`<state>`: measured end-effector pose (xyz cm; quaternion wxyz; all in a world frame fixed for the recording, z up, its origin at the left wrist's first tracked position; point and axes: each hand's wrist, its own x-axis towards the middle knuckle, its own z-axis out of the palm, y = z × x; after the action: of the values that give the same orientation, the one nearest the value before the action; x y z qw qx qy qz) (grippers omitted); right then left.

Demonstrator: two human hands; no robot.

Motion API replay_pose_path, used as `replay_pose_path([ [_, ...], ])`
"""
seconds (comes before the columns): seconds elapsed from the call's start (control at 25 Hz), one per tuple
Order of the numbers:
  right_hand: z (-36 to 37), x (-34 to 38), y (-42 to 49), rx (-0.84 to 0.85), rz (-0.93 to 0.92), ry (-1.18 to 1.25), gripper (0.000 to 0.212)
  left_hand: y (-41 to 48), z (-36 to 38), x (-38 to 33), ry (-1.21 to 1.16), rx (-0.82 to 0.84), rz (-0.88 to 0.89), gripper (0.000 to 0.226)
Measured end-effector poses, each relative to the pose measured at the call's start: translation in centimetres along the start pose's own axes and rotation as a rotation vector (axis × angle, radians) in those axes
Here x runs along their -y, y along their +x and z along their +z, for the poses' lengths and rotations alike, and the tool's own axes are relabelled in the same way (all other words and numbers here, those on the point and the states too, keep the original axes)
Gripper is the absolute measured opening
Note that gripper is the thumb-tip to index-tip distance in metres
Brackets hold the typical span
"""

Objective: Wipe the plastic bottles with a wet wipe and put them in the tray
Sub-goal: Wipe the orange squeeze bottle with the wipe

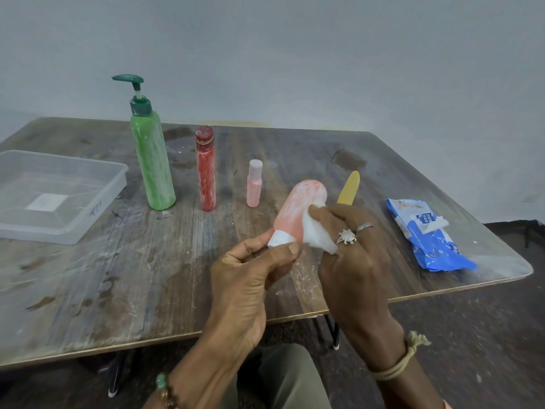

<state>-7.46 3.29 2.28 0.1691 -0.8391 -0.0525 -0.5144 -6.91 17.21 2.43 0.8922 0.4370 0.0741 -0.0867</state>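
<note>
My left hand [250,270] pinches one peach bottle [298,208] by its cap; my right hand [354,255] holds one wet wipe [317,231] against it. Beyond them are four more: green bottle [153,160], red bottle [205,172], pink bottle [254,187], yellow bottle [349,188]. One tray [118,184] lies to the left, one wipe pack [433,243] to the right.

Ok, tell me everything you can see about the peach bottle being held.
The peach bottle is rounded plastic, salmon-coloured with whitish smears, with a white cap at its near end. It is held tilted above the table, rounded base pointing up and away. The left hand pinches the cap; the right hand presses a white wet wipe against its side.
</note>
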Motion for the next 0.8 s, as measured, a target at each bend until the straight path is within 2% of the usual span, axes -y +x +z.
replay_pose_path([
  [0.12, -0.1, -0.4, 1.0, 0.006, 0.052, 0.017, 0.029, 0.3, 0.1, -0.1, 0.059, 0.011, 0.028, 0.065],
  [0.56, -0.2, -1.2, 2.0, 0.089, 0.064, -0.007, 0.04, 0.6, -0.9, -0.5, 0.126, 0.059, 0.058, 0.064],
  [0.68, -0.4, -1.5, 3.1, 0.154, 0.043, -0.006, 0.041, 0.6, -1.1, -0.4, 0.143, 0.051, 0.072, 0.064],
  [0.8, -0.7, -2.1, 4.7, 0.3, -0.007, -0.008, 0.038, 0.7, -1.3, -0.4, 0.176, 0.07, 0.082, 0.054],
])
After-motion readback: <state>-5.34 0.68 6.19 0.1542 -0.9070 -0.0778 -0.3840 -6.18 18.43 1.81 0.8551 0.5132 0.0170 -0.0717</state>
